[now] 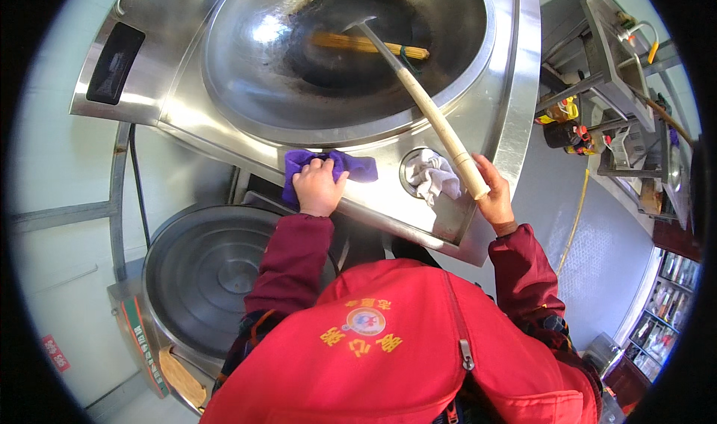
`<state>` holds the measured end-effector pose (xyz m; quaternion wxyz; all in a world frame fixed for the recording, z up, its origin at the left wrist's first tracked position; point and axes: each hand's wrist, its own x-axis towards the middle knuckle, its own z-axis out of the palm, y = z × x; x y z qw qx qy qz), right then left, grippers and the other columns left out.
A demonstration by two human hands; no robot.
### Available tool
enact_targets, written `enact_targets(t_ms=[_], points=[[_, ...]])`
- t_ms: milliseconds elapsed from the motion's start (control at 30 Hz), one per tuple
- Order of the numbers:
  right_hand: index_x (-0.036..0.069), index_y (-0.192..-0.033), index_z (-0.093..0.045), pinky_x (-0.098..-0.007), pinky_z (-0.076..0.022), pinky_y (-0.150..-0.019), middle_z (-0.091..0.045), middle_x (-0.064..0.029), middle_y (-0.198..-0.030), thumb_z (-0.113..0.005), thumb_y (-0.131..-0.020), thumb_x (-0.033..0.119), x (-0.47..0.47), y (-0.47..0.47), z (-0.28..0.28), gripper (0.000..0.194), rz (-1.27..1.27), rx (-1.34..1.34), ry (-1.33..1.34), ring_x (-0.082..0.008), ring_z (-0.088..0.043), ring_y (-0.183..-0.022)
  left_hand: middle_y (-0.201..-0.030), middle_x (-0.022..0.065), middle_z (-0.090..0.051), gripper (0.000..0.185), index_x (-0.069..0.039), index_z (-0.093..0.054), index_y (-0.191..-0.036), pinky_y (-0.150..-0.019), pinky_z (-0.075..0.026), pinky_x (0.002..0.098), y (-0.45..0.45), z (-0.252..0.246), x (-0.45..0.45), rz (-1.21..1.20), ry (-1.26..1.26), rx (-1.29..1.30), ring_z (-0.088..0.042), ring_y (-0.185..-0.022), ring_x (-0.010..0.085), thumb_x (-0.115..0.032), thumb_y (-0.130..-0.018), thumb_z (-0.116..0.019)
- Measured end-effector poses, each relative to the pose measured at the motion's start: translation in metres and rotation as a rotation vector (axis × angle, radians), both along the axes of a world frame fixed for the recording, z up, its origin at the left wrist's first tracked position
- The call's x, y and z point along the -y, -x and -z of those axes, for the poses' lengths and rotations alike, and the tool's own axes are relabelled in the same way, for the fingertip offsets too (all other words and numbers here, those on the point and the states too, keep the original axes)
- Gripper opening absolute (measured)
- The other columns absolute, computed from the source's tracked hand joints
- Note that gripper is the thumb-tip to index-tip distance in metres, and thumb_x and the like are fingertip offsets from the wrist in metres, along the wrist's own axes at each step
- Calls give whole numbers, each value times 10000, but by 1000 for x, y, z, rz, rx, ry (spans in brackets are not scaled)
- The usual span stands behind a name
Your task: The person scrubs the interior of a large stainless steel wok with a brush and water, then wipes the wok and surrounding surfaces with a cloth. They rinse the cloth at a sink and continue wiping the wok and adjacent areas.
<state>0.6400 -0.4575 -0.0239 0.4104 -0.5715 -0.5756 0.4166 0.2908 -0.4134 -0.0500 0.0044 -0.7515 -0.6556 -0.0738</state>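
My left hand [320,184] presses on a folded purple cloth [358,167] at the front edge of the stainless-steel wok range [386,205]. At the right, my right hand [496,191] is around the butt end of a long wooden-handled wok spatula [428,107]. Its metal shaft and thin head, seen nearly edge-on, reach over the large wok [252,93]. Inside the wok lies a bamboo wok brush [364,44], tied with dark green cord, partly behind the spatula. A crumpled whitish cloth [431,173] sits in a round recess in the range top, left of my right hand.
A big round dark lid or pan [215,278] is low at my left, near a cardboard box [144,345]. Metal shelving [616,93] with bottles [563,135] stands at the right. A glass-fronted cabinet [664,306] is farther right. A yellow line [574,222] marks the grey floor.
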Motion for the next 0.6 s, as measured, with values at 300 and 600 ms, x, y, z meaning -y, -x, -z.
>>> enact_targets(t_ms=[300, 600], points=[[66, -1268, -496, -419, -473, -820, -580, -158, -1114, -754, -675, 227, 12, 27, 12, 666, -162, 542, -215, -343, -580, -968, -919, 62, -604, 335, -124, -657, -962, -721, -418, 431, -32, -3, 11, 92, 107, 91, -589, -864, 261, -406, -782, -641], [114, -1341, -418, -423, -431, -925, -479, -169, -1178, -731, -692, 251, -3, 62, 33, 734, -190, 808, -35, -354, -476, -1121, -886, 166, -660, 300, -4, -642, -943, -728, -492, 358, -26, 5, -3, -14, 152, 783, -640, -823, 308, -281, -828, -650]])
